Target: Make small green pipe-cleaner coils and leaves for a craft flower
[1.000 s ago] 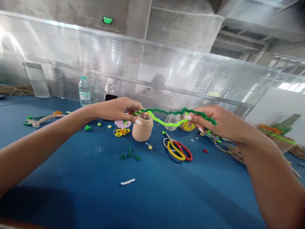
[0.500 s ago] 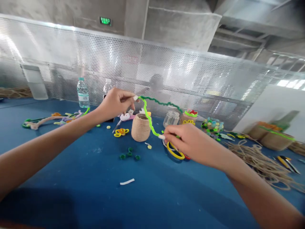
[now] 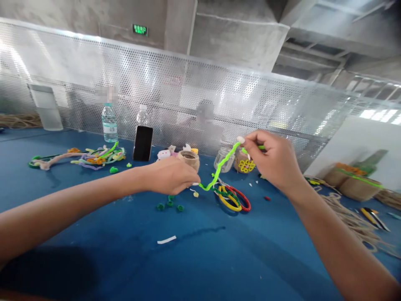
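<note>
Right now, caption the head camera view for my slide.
Left hand and right hand hold a lime-green pipe cleaner between them over a blue tabletop, with red-and-yellow scissors lying nearby.

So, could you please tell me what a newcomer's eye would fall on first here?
Probably the lime-green fuzzy craft stem running between the left hand and right hand. Next, the metal scissors with red and yellow handles on the blue table, then the upright black rectangular phone beyond the left forearm.
</note>
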The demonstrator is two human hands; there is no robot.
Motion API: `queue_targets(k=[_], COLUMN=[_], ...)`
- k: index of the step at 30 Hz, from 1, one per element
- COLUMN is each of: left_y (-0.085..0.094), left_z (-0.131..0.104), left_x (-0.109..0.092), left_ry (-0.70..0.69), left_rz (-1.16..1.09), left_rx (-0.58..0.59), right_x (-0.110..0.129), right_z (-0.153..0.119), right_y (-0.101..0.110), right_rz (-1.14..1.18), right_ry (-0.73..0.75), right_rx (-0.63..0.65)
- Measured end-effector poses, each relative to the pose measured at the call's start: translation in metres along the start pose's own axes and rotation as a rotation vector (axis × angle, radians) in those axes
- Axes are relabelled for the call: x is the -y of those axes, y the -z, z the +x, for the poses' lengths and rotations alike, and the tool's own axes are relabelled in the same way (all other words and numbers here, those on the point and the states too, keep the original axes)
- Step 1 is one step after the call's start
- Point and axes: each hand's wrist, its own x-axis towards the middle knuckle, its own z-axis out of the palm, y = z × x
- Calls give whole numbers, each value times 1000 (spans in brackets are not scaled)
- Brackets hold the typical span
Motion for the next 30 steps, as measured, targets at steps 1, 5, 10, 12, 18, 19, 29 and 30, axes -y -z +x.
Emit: queue_targets(k=[1,5,10,12,18,19,29,30], left_y=[-1,-7,-7,-4,2,1,-18,-18], left_z=[0,-1,-1,-1,-5,-6,-1,0], left_x=[-2,-7,-4,-1,4,3,-5,-7], left_ry=[-23,-58,64,92,98,111,242,247], left_rz=[-32,-193,-292,-324,-425,-428,-566,-577], left_rx=[-6,-74,-65,-50,89,106,62,51], right_x=[-6,-15,-1,0,-25,-28,20,27], right_z=[3,6,0,0,12,13,-14,-19], right_y=[-4,-15,-2,3,-1,-1,36,37], right_rz=[-12,33,35,-20,40,130,812,832], right_ry=[-13,-33,29,22,-96,-117,96,99], right_rx=[-6,79,280,350,342,380,776,811])
